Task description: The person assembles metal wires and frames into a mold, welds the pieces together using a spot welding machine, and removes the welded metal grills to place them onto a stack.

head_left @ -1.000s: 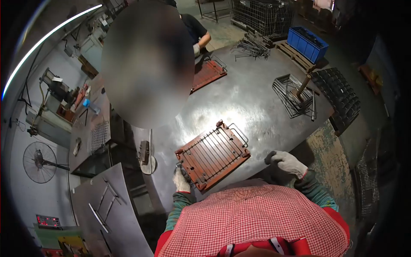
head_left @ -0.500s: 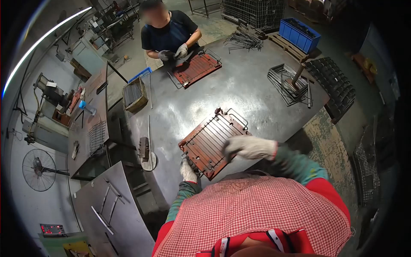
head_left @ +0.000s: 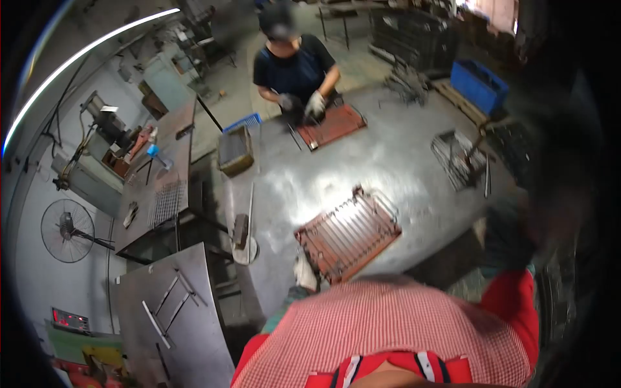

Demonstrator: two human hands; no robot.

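A reddish-brown slatted fixture (head_left: 349,236) lies on the metal table in front of me, with thin rods across it and a bent wire handle at its upper right end. My left hand (head_left: 305,271), in a pale glove, is at the fixture's lower left corner; its fingers are partly hidden and blurred there. Far out to the right, past the table edge, my right hand (head_left: 557,216) is a dark motion smear, and its fingers cannot be made out.
Across the metal table (head_left: 284,187) a co-worker (head_left: 294,71) handles a second red fixture (head_left: 333,126). Bent wire frames (head_left: 456,158) lie at the right. A box of rods (head_left: 234,152) and a dark block (head_left: 241,231) sit at the left edge. A blue crate (head_left: 479,87) stands behind.
My right hand has swung from above the fixture out to the far right. My left hand stays at the fixture's corner. The whole view has shifted.
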